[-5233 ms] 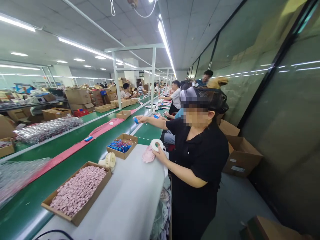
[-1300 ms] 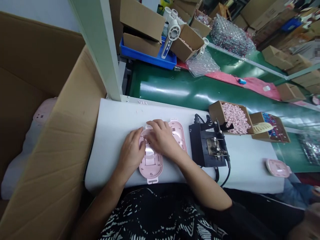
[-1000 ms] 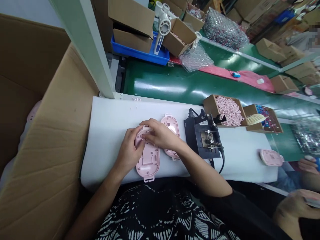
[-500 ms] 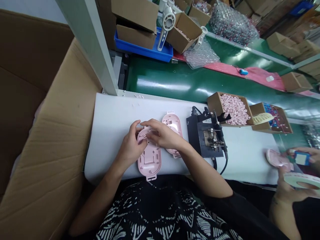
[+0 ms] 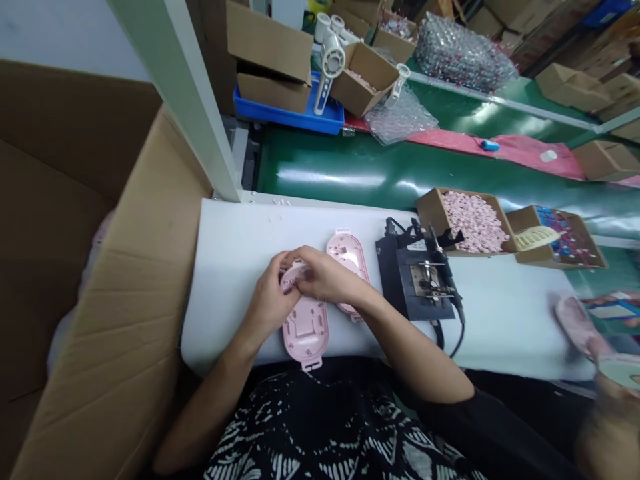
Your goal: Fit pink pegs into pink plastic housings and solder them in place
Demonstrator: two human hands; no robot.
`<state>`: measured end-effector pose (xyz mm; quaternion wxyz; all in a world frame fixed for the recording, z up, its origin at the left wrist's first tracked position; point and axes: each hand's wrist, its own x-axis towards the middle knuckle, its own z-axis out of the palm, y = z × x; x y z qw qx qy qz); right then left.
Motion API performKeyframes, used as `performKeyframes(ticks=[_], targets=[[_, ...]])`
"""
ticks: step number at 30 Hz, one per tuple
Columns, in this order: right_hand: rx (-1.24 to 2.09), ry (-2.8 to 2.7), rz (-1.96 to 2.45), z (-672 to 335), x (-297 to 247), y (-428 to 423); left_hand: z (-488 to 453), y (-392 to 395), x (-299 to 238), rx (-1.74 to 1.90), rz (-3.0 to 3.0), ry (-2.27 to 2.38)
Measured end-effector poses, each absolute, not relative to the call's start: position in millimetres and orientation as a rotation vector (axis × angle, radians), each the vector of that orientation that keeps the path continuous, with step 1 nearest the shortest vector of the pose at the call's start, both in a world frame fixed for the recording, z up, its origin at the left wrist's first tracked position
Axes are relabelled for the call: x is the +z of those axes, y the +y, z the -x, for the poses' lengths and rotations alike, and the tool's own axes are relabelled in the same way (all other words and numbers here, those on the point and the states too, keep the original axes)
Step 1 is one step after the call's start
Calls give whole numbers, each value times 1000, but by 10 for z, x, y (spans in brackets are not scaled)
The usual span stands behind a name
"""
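Pink plastic shell (image 5: 305, 327) is what both hands are on here, lying flat on the padded white bench top (image 5: 235, 267) right under the grip. The left hand (image 5: 270, 300) is curled round the end of it furthest from the person, and the right hand (image 5: 323, 277) comes over the same end from the other side, so both are closed on it, fingers bunched on the rim. Can't really see what the fingertips are doing under there. Looks like a light, stiff, thin-walled molding, smooth enough to slide around, so I'd take hold by the long sides and go easy on the little tab (image 5: 311, 363) at the near end. A second pink shell (image 5: 347, 263) lies just past the right hand, and a small black machine (image 5: 415, 287) with cables sits a bit further along. Past that are a cardboard box of pink bits (image 5: 430, 207) and another box (image 5: 533, 238) with a cream part on top. Way over on the right, a co-worker's blurry hand (image 5: 610, 427) is by a third pink shell (image 5: 580, 327).
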<state>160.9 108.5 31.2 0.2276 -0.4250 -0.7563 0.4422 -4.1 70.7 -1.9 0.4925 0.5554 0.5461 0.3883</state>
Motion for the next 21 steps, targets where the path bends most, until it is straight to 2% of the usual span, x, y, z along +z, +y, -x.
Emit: performKeyframes(ticks=[7, 9, 12, 16, 19, 21], targets=[[1404, -1988, 1289, -1528, 257, 1031, 66, 586, 80, 946, -1381, 1270], [1345, -2015, 1254, -1490, 229, 1013, 81, 592, 97, 936, -1398, 1308], [959, -2144, 1168, -1594, 375, 938, 146, 657, 122, 903, -1395, 1404], [384, -2178, 1156, -2265, 1012, 871, 278, 838, 266, 827, -1367, 1581], [-7, -1971, 1415, -3139, 1549, 1039, 390, 1126, 353, 743, -1396, 1707], [-219, -1780, 1737, -3848, 1783, 1212, 469, 1341, 332, 663, -1451, 1770]])
